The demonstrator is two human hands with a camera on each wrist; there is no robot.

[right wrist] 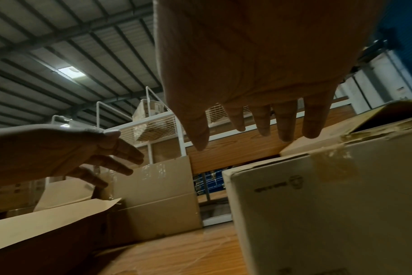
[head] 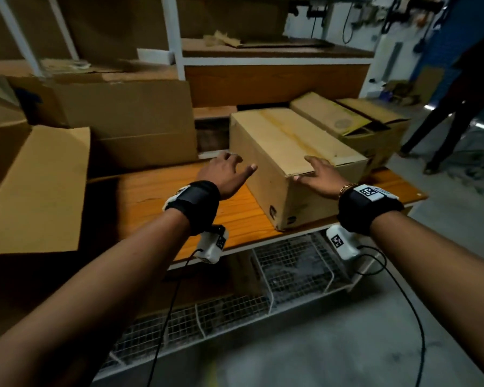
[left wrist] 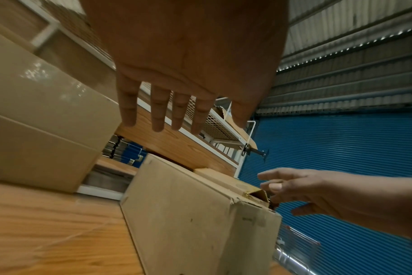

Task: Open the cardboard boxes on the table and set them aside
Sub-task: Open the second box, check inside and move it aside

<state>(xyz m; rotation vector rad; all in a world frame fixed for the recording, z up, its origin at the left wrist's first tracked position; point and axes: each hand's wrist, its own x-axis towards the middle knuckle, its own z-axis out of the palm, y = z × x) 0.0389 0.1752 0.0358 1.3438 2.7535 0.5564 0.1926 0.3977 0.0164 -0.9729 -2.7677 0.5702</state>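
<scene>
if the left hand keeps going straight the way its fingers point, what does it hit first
Probably the closed cardboard box: the left hand points at its near left upper edge, though it may pass just beside it; depth is unclear.

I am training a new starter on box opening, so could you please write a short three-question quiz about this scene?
1. True or false: the box nearest the hands has its top flaps shut.
2. Which hand is at the box's near top corner? A) left hand B) right hand
3. Fill in: the box sits on a wooden ____.

Key
1. True; old tape runs along the top seam.
2. B; the left hand is spread beside the box, holding nothing.
3. table.
</scene>
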